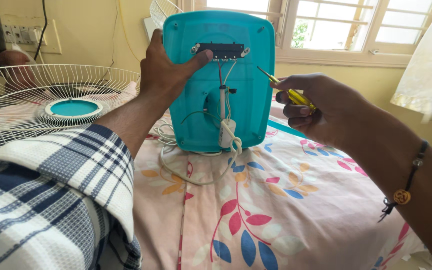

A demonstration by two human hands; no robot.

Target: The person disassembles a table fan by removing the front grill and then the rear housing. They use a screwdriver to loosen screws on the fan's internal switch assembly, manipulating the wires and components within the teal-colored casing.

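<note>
Two hands work at a teal plastic fan base (248,75), which stands upright on its edge on a floral bedsheet (286,210), its hollow underside turned toward the camera. Near the top of that underside sits a dark terminal strip (221,50), held by a metal tab at each end; red and white wires (224,70) run down from it to a white cylindrical part (223,102) and a white capacitor block (226,134). The left hand (163,70) clasps the base's left edge, fingers wrapped behind it and the thumb pressed on the left end of the strip. The right hand (316,107) is closed around a yellow-handled screwdriver (286,90), whose tip points up and left, just beside the base's right edge and apart from the strip. A white power cord (191,172) loops on the sheet below the base. To the left lies a white wire fan guard (36,100) with a teal centre disc, partly hidden by the checked sleeve (66,180). A black cord bracelet (406,185) circles the right wrist. Behind are a window (346,25) and a wall switch panel (23,35).
</note>
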